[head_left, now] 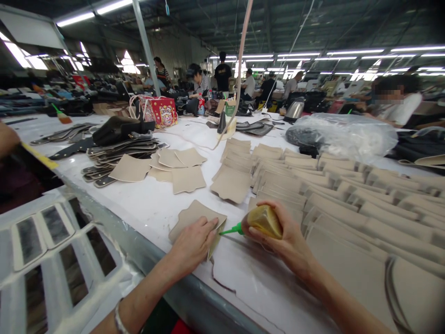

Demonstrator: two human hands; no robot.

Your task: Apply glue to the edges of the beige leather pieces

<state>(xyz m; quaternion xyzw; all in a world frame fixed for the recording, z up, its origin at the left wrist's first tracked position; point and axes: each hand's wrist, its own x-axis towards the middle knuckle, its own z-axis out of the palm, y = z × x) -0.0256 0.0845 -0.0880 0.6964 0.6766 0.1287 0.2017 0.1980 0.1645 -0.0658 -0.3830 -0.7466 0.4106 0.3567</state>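
My left hand lies on a beige leather piece near the table's front edge, its fingers stretched toward the right edge of the piece. In my right hand is a squeeze bottle of amber liquid, tilted on its side with the fingers wrapped round it. Its green nozzle points left, the tip at the right edge of the piece, close to my left fingertips. A shiny wet-looking strip shows along that edge. Whether liquid is flowing out cannot be seen.
Overlapping rows of beige pieces cover the table's right side. Loose beige pieces and stacked dark straps lie behind my left hand. Farther back are a clear plastic bag, a kettle and a red bag. Several people work beyond.
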